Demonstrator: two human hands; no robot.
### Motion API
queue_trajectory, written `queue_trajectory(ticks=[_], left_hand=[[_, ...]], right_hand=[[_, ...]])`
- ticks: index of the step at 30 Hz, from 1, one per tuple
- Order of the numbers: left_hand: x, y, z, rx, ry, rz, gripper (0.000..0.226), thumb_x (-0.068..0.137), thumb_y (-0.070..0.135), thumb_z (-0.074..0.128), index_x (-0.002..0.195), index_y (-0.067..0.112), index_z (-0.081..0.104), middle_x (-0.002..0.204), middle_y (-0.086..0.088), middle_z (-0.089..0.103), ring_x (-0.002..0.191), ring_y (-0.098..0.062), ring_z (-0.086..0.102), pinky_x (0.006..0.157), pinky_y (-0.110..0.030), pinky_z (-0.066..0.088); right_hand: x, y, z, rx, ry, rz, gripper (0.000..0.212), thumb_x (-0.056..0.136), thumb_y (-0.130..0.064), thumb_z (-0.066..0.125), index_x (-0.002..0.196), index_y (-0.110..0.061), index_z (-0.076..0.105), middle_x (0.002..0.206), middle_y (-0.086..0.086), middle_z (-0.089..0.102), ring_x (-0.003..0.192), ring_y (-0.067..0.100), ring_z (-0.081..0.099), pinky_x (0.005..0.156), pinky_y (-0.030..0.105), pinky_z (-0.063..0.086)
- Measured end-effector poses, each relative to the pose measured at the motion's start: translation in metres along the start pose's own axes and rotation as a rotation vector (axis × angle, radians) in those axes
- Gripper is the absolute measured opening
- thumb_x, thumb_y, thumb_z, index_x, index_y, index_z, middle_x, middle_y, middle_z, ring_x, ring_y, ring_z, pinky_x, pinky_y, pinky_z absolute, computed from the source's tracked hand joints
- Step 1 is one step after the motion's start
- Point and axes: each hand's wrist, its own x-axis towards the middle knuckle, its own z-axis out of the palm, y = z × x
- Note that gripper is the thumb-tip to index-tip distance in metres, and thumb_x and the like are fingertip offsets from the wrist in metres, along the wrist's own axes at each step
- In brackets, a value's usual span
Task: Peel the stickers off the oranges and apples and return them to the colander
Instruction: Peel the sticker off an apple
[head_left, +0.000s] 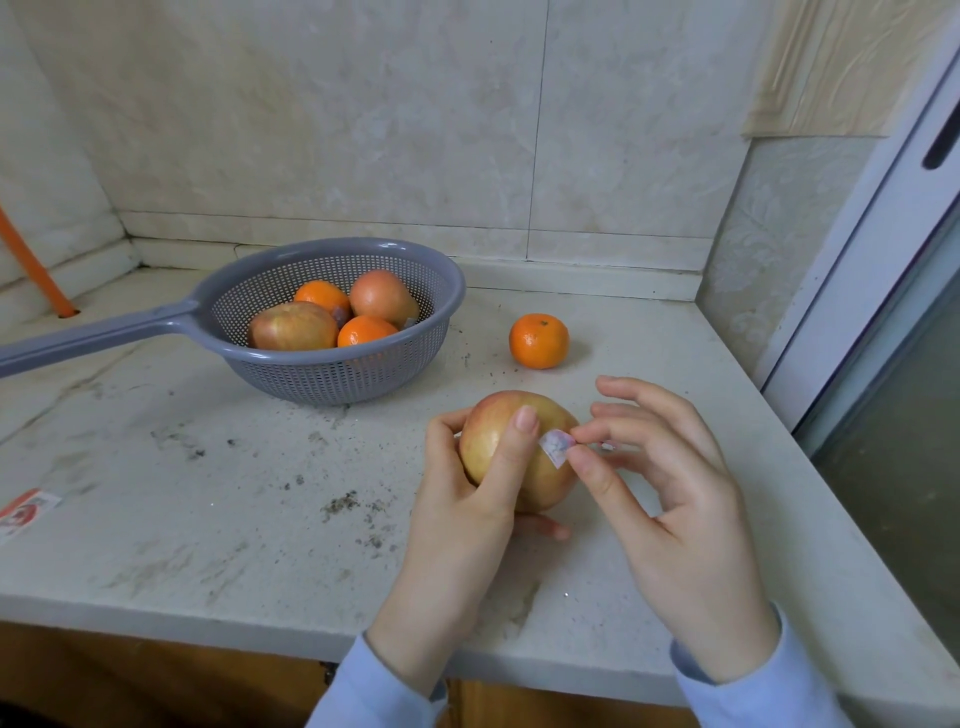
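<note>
My left hand (462, 514) grips a red-yellow apple (493, 441) just above the counter, thumb laid across its front. A small pale sticker (555, 447) is partly lifted off the apple, pinched between thumb and forefinger of my right hand (670, 514). The grey colander (452, 291) with a long handle stands at the back left and holds two apples (293, 326) and two oranges (363, 330). Another orange (538, 340) lies loose on the counter, right of the colander.
The pale stone counter (208, 493) is speckled with dark crumbs. A red-and-white scrap (23, 512) lies at its left edge. An orange hose (36, 265) enters a hole at the back left. A window frame (857, 291) borders the counter's right side.
</note>
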Motion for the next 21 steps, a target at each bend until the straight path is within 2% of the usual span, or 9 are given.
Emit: queue_trajectory(ticks=[7,12,17,21], left_hand=[[-0.0007,-0.0003,0.0004,0.029,-0.026,0.014,0.067,0.057,0.059,0.068,0.108,0.018,0.054,0.106,-0.007,0.066,0.079,-0.015,0.072,0.051,-0.034,0.058],[-0.0009,0.0008,0.0002,0.042,-0.043,0.02,0.066,0.056,0.058,0.067,0.108,0.019,0.054,0.105,-0.008,0.067,0.08,-0.017,0.073,0.052,-0.035,0.059],[-0.0026,0.0015,0.0004,0.043,-0.046,0.038,0.062,0.058,0.055,0.068,0.108,0.02,0.053,0.107,-0.005,0.065,0.083,-0.016,0.073,0.053,-0.038,0.06],[-0.0025,0.002,0.0014,0.049,-0.031,0.042,0.065,0.055,0.056,0.07,0.108,0.024,0.054,0.108,-0.001,0.062,0.086,-0.016,0.072,0.054,-0.036,0.06]], right_hand=[[0.0012,-0.0012,-0.0033,0.199,-0.044,0.161,0.011,0.082,-0.035,0.063,0.081,-0.025,0.069,0.122,-0.013,0.057,0.118,0.017,0.057,0.083,0.021,0.052],[0.0004,-0.0001,-0.0016,0.093,-0.06,0.101,0.017,0.088,-0.03,0.056,0.085,-0.017,0.066,0.119,-0.012,0.056,0.118,0.013,0.055,0.085,0.02,0.05],[-0.0002,0.0019,0.0002,-0.037,-0.042,0.004,0.016,0.091,-0.022,0.051,0.086,-0.013,0.062,0.115,-0.002,0.055,0.107,0.007,0.057,0.084,0.011,0.045],[-0.0015,0.0036,0.0017,-0.085,-0.019,-0.04,0.013,0.092,-0.02,0.049,0.088,-0.013,0.059,0.112,0.0,0.053,0.102,0.005,0.057,0.081,0.013,0.047]])
